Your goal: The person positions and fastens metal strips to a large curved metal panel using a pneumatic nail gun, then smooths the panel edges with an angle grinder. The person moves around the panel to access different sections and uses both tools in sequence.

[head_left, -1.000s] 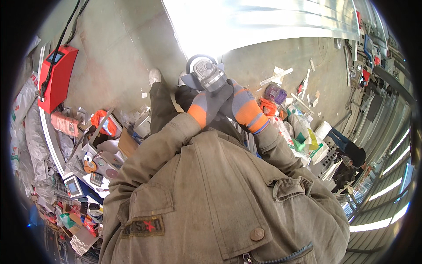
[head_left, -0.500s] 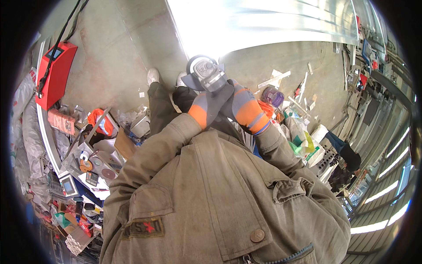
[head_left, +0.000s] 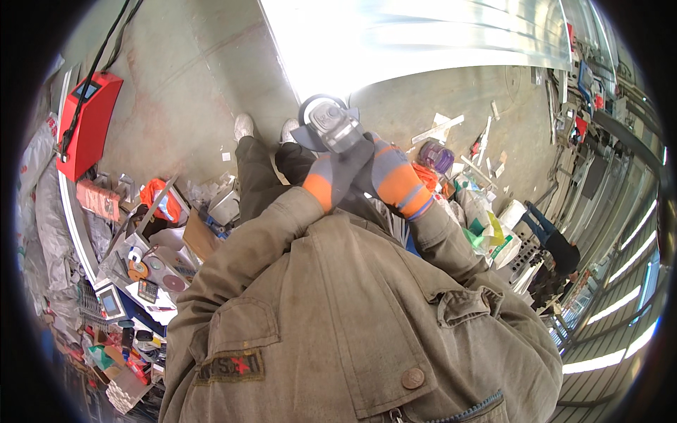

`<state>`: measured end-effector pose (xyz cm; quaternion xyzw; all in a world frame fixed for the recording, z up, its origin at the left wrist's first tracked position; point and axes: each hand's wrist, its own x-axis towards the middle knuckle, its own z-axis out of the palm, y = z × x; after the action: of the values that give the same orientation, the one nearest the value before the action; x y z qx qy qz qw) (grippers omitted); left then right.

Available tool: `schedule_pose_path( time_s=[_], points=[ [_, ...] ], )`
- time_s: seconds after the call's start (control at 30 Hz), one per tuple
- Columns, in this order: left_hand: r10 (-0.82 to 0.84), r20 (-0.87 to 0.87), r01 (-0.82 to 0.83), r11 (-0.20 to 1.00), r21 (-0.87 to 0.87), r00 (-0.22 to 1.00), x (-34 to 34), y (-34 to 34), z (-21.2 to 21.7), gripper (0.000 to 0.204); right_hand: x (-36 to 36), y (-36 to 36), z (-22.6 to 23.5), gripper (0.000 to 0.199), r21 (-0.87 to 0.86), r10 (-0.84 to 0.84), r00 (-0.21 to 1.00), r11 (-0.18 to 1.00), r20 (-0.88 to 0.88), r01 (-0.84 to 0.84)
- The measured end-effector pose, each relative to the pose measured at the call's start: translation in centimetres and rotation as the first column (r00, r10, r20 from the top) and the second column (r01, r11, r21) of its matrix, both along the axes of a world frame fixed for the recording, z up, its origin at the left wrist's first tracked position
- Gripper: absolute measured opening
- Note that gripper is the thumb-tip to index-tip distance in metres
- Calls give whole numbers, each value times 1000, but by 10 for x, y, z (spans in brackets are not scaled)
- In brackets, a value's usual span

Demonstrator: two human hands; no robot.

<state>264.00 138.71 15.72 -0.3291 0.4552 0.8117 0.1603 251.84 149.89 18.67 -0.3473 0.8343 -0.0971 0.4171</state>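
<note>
Both my hands, in grey and orange knit gloves, are wrapped round an angle grinder (head_left: 330,121). My left hand (head_left: 326,178) is closed on the tool's left side, and my right hand (head_left: 392,175) is closed round its right rear, beside the left. The grinder's round disc and guard point away from me. They overlap the near left corner of a large shiny metal sheet (head_left: 451,49); glare hides whether the disc touches it. My fingertips are mostly hidden behind the grinder body and the gloves.
A red machine with a screen (head_left: 90,127) and black cables stands at left. Cluttered boxes, a calculator (head_left: 148,290) and plastic wrap lie below it. Bags, a purple container (head_left: 436,156) and offcuts (head_left: 438,128) lie right. Another person (head_left: 557,243) is at far right.
The view has shifted slightly. My hands keep the same hold on the grinder, which stays at the sheet's near left corner. The person at far right shows a little more.
</note>
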Motion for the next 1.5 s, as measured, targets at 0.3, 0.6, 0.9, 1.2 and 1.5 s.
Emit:
schedule_pose_path(
  time_s=[0.3, 0.6, 0.9, 1.2, 1.5],
  points=[
    [-9, -106, -3, 994, -113, 994, 1, 5, -7, 83, 0, 16, -16, 32, -99, 51, 997, 993, -56, -56],
    [-10, 140, 4, 999, 43, 990, -8, -8, 15, 76, -4, 6, -19, 39, 9, 92, 996, 996, -9, -92],
    [-31, 143, 19, 996, 84, 989, -5, -11, 14, 77, -5, -5, -4, 39, -29, 68, 996, 997, 52, -67],
    [-2, 59, -1, 998, 56, 998, 2, -15, 18, 80, -3, -1, -12, 36, -92, 90, 994, 992, 69, -84],
    [-41, 216, 20, 995, 99, 976, -2, -21, 20, 81, 3, 7, -22, 36, -107, 60, 994, 993, 92, -50]
  ],
)
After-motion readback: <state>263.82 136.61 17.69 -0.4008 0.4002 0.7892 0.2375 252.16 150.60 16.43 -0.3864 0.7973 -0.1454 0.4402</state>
